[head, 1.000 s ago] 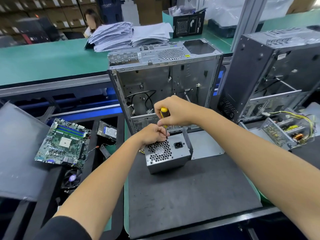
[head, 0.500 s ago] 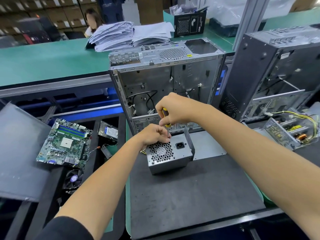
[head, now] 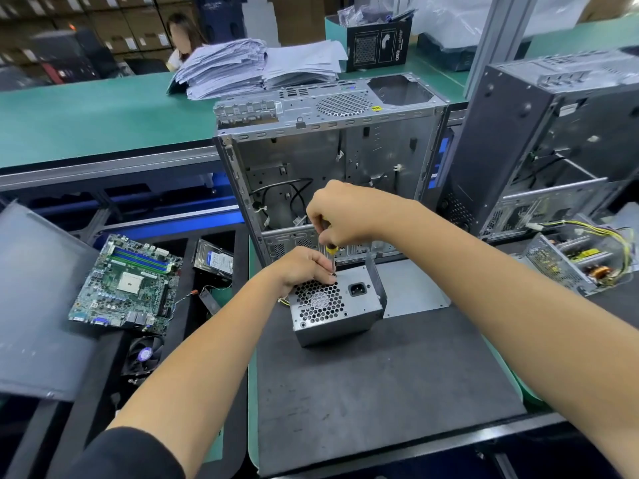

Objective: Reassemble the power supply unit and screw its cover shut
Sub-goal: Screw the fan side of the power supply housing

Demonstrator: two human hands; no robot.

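The grey power supply unit stands on the dark mat, its honeycomb fan grille and power socket turned toward me. My right hand grips a screwdriver with a yellow and black handle, held upright with the tip down at the unit's top edge. My left hand rests on the unit's top left corner, and its fingertips pinch around the screwdriver's shaft near the tip. The screw itself is hidden by my fingers.
An open silver computer case stands just behind the unit, a dark case to the right. An opened power supply with wires lies far right. A motherboard, hard drive and fan lie left.
My right hand has lifted slightly up the screwdriver and turned on it. My left hand stays on the unit's top corner by the tip.
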